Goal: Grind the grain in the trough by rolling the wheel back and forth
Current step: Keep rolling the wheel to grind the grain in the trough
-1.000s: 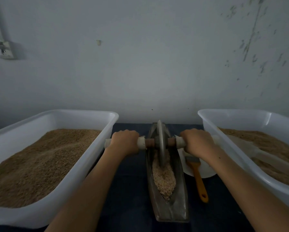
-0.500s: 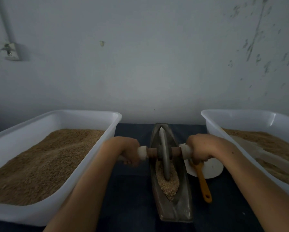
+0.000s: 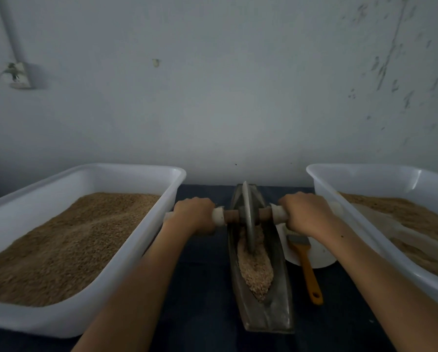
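A narrow boat-shaped metal trough [image 3: 278, 308] lies lengthwise on the dark table between two tubs. Pale crushed grain [image 3: 254, 268] fills its middle and near part. A thin metal wheel [image 3: 248, 217] stands upright in the far half of the trough, its lower edge in the grain. A wooden axle with white end sleeves runs through it. My left hand [image 3: 193, 214] grips the left sleeve of the axle. My right hand [image 3: 306, 214] grips the right sleeve. Both arms reach forward on either side of the trough.
A white tub [image 3: 126, 174] of brown grain stands on the left. Another white tub [image 3: 345, 174] with grain and a white scoop [image 3: 380, 219] stands on the right. An orange-handled brush [image 3: 308, 268] lies on a white plate [image 3: 322, 255] beside the trough. The wall is close behind.
The wheel rolled toward me half a second ago, then away again to the far half of the trough. Both hands kept their grip on the axle.
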